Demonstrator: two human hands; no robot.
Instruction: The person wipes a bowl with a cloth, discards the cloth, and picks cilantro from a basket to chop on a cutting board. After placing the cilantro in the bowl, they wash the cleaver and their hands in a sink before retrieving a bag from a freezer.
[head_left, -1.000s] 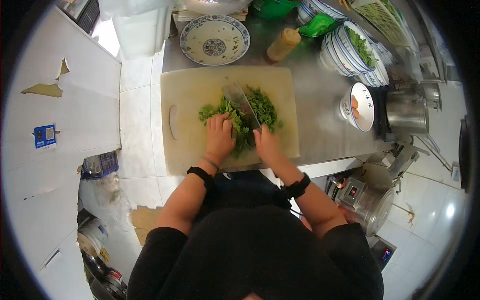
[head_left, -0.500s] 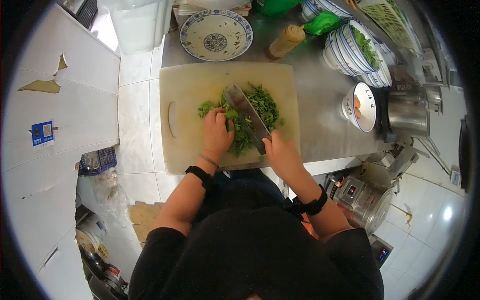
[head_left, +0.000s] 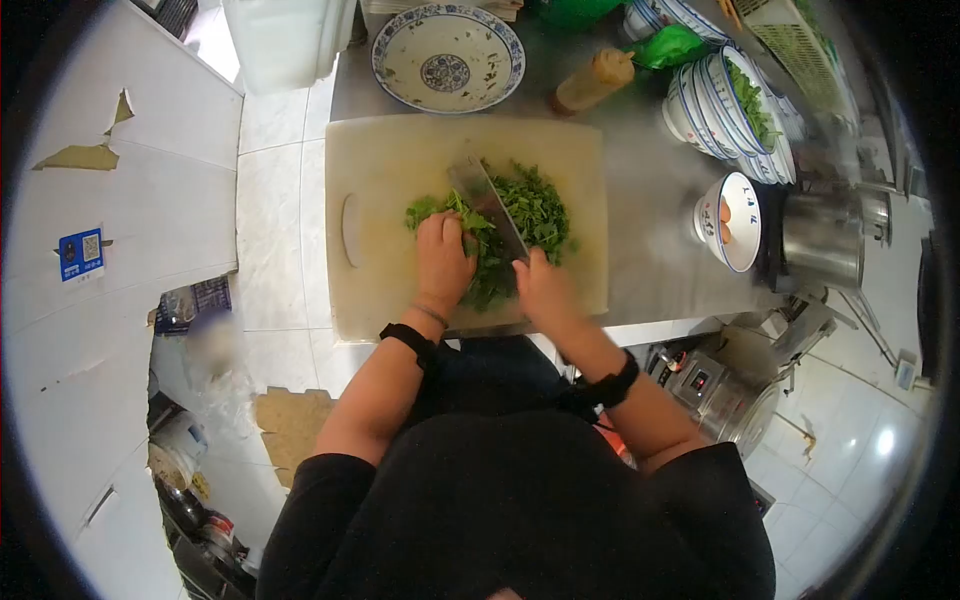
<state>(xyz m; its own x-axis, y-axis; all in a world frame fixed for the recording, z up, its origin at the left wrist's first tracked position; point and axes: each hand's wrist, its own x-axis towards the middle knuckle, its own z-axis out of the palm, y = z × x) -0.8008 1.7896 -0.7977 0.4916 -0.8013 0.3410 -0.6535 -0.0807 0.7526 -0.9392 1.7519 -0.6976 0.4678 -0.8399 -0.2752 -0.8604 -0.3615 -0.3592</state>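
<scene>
On a pale cutting board (head_left: pixel 385 290) lies a heap of chopped leafy green herbs (head_left: pixel 535 208). My right hand (head_left: pixel 548 292) is wrapped round the handle of a cleaver (head_left: pixel 490 210), whose blade slants up and to the left across the greens. Beside the blade, my left hand (head_left: pixel 445 258) presses down on an uncut bunch of herbs (head_left: pixel 430 210), its fingers curled over the leaves. The cleaver's edge and the tips of my left fingers are hidden among the greens.
Behind the board stand a blue-patterned plate (head_left: pixel 400 75) with green scraps and a sauce bottle (head_left: pixel 592 82). To the right are stacked bowls (head_left: pixel 700 110), a bowl with eggs (head_left: pixel 742 225) and a metal pot (head_left: pixel 825 240). The steel counter's (head_left: pixel 650 250) front edge is near my body.
My right hand and the cleaver have shifted slightly left, closer to my left hand. The whole view has moved a little, so the board and bowls sit further right.
</scene>
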